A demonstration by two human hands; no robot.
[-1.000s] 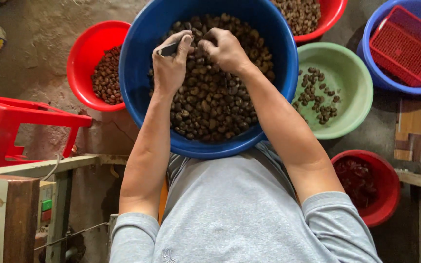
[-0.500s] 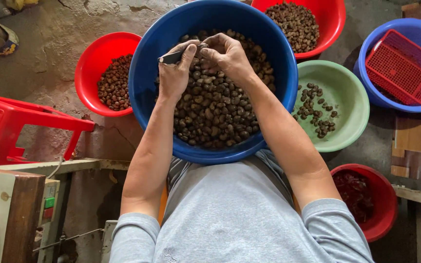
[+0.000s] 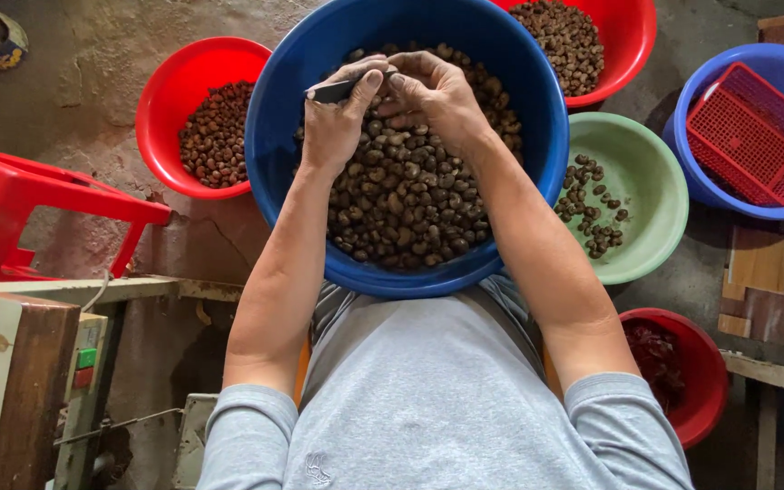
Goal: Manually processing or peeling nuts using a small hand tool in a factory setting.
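Knife [image 3: 333, 90] in left hand [image 3: 338, 122] lies crosswise, tip leftward.

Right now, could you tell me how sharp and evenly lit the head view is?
Head view: soft, even daylight, no harsh glare; left hand with its dark tool and right hand are sharp over the blue basin; deep shade at the red bowl lower right; wide-angle stretch at the edges.
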